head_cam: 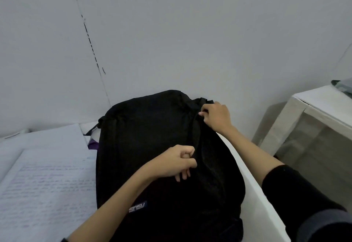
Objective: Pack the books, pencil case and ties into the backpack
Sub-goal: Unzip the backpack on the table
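Both hands grip the black backpack, centre frame on the white surface: left hand and right hand fingers pinch fabric along its zipper seam; pulling the sides apart evenly should ease opening.

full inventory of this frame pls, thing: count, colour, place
backpack: 1, black, lying on the table, centre
logo patch: 1, white lettering, near end of backpack front
written pages: open spread, white with faint handwriting, table left of backpack
purple item: 1, purple, partly hidden at backpack's left edge; cannot tell what it is
table: 1, white, under backpack
side stand: 1, white, right, by wall
dark bundle: 1, grey-green, on side stand, mostly cut off
left hand: pinches backpack fabric, mid-bag
right hand: grips backpack's far top edge
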